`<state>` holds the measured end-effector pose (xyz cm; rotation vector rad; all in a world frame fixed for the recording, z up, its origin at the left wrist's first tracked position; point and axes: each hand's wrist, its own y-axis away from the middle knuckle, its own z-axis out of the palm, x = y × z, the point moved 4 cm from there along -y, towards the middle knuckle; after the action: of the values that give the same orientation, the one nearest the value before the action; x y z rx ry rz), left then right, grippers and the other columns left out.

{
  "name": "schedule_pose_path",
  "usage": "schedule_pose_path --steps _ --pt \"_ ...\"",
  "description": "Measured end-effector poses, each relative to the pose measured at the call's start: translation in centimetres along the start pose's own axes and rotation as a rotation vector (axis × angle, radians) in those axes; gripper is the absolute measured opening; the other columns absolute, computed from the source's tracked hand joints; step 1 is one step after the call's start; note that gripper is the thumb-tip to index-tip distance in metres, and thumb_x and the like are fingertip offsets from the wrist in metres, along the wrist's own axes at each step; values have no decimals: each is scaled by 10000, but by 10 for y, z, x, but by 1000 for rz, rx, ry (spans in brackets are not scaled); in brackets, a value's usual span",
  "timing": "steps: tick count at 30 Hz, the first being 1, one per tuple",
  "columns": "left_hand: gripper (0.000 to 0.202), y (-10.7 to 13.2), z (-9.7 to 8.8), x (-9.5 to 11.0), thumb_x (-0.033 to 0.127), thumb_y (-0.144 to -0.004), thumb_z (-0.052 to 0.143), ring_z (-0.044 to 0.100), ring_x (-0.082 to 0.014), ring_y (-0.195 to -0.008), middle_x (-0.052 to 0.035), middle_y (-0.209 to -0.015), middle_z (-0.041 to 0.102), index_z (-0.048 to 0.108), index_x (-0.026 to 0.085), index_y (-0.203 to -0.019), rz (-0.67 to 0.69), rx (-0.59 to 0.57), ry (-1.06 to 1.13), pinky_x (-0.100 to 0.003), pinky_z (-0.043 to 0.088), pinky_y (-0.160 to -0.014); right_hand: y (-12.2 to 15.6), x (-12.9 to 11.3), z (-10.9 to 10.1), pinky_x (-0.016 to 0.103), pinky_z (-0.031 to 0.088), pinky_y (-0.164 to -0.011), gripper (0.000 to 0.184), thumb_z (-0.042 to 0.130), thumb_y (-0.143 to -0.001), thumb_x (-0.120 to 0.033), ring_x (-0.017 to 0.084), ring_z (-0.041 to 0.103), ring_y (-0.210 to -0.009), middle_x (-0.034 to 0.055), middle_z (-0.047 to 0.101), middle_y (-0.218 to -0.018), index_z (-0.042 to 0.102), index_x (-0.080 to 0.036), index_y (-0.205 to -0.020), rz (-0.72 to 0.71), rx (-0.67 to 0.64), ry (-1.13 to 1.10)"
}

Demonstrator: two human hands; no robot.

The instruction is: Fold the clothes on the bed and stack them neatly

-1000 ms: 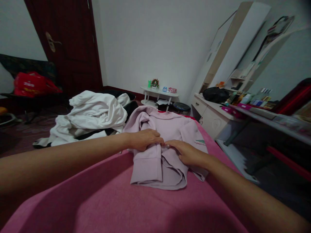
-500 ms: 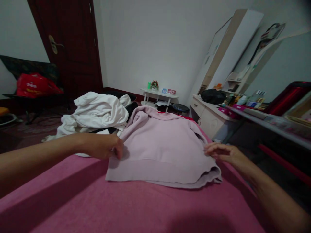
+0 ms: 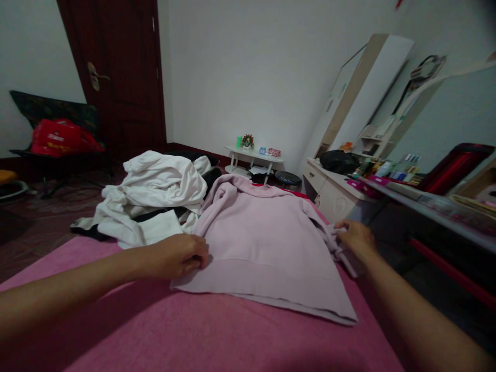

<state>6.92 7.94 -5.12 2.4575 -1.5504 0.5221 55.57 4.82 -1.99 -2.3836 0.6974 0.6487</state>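
Note:
A pale pink sweatshirt (image 3: 259, 248) lies spread on a pink bed cover (image 3: 232, 341), its neckline away from me and its hem towards me. At its left edge, just above the hem, my left hand (image 3: 188, 256) is closed with curled fingers on the fabric. My right hand (image 3: 356, 240) pinches the right sleeve, which hangs bunched beside the body of the sweatshirt. The left sleeve runs along the left side, partly folded over. The fingertips of my left hand are partly hidden.
A heap of white clothes (image 3: 163, 181) with dark pieces lies left of the sweatshirt. Behind stands a small white table (image 3: 253, 154). To the right are a white dresser (image 3: 333, 194) and a cluttered shelf edge (image 3: 418, 206). A red bag (image 3: 58, 137) rests on a chair.
My right hand has moved outward and now grips the right sleeve. The right hem corner, rumpled before, lies flatter. My left hand stays at the left edge; the view has shifted slightly.

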Motion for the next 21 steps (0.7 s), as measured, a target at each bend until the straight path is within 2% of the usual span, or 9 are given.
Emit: schedule_pose_path --steps 2,4,7,9,11,13,14,18,21 --pt "217 -1 -4 -2 121 -814 467 598 -157 -808 -36 -880 647 660 211 -851 -5 56 36 -225 430 -743 -12 -22 -3 576 415 -877 203 547 -600 -168 425 569 -1053 180 631 -962 664 -206 -761 -69 82 122" --pt "253 -1 -13 -10 122 -820 438 600 -166 -867 -49 -945 646 661 211 -901 -48 201 48 -233 440 -772 -5 -60 8 537 388 -964 273 532 -655 -178 397 530 -1130 174 598 -1092 671 -201 -889 -258 58 140" --pt "281 6 -32 -31 155 -827 423 599 -194 -913 -68 -1021 637 650 214 -982 -233 494 -55 -279 447 -813 52 -127 37 401 412 -995 270 574 -727 -257 277 558 -1095 109 621 -1105 654 -209 -980 -537 -177 38" --pt "267 12 -41 -47 191 -823 439 606 -213 -878 -76 -996 646 649 216 -987 -387 592 -173 -309 451 -802 116 -166 58 378 468 -902 338 591 -776 -334 230 597 -979 85 638 -1099 624 -214 -1091 -693 -577 -55" --pt "219 15 -42 -59 238 -823 456 615 -229 -816 -81 -899 661 658 209 -904 -517 559 -274 -326 453 -760 181 -192 66 374 488 -835 470 671 -729 -426 239 596 -953 73 636 -1102 598 -245 -1157 -821 -842 -40" --pt "236 15 -37 -67 311 -839 455 622 -238 -739 -88 -792 663 656 196 -794 -616 449 -335 -329 451 -697 227 -206 68 399 473 -837 599 701 -701 -465 280 560 -1025 98 609 -1156 544 -248 -1237 -938 -868 34" --pt "278 13 -34 -69 356 -849 447 626 -242 -717 -96 -774 665 655 190 -771 -648 397 -359 -330 449 -671 242 -209 70 396 470 -822 570 683 -724 -440 288 546 -1042 106 603 -1158 537 -245 -1239 -979 -858 74" --pt "379 2 -23 -68 451 -843 434 657 -298 -813 -151 -905 685 675 161 -885 -752 273 -441 -353 458 -669 250 -208 90 340 446 -757 286 501 -788 -184 248 552 -970 111 613 -1046 606 -198 -1054 -977 -747 164" --pt "408 -8 -21 -68 465 -832 441 657 -326 -879 -163 -984 680 644 147 -987 -785 227 -434 -379 472 -697 230 -200 106 297 421 -759 257 476 -685 -99 191 565 -838 65 629 -883 624 -174 -881 -802 -716 -61"
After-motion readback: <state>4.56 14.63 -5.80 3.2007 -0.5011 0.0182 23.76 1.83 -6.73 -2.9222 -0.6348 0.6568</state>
